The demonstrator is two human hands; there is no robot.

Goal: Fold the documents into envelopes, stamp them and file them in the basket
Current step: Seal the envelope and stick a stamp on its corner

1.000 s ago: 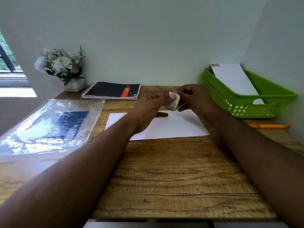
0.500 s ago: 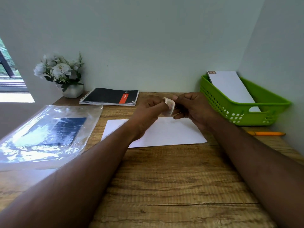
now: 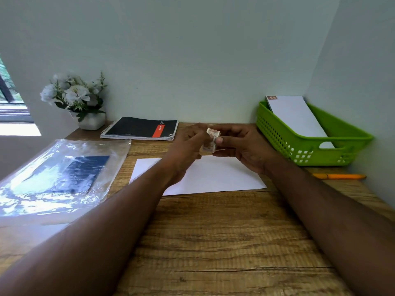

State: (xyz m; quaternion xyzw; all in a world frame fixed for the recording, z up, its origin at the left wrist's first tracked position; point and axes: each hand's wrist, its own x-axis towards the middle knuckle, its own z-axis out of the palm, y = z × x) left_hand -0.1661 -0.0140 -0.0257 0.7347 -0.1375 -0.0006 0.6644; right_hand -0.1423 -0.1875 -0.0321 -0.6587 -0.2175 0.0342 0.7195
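I assess this as a small office or home study corner. Evidence: a wood-grain bench (image 3: 213, 242) set against plain walls, a spiral notebook (image 3: 141, 128), a green filing basket (image 3: 299, 144) holding an envelope (image 3: 295, 116), an orange pen (image 3: 339, 176) and a potted flower arrangement (image 3: 74, 97) beside a window (image 3: 10, 103).

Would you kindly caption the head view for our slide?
Both hands, left hand and right hand, hold a small stamp strip above a white envelope.

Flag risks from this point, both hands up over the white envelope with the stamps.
1. Both hands, left hand and right hand, pinch the small stamp strip in mid-air; a stamp may tear or drop.
2. It is hard to see, so the stamp could land crooked on the white envelope.
3. An elbow could nudge the orange pen.
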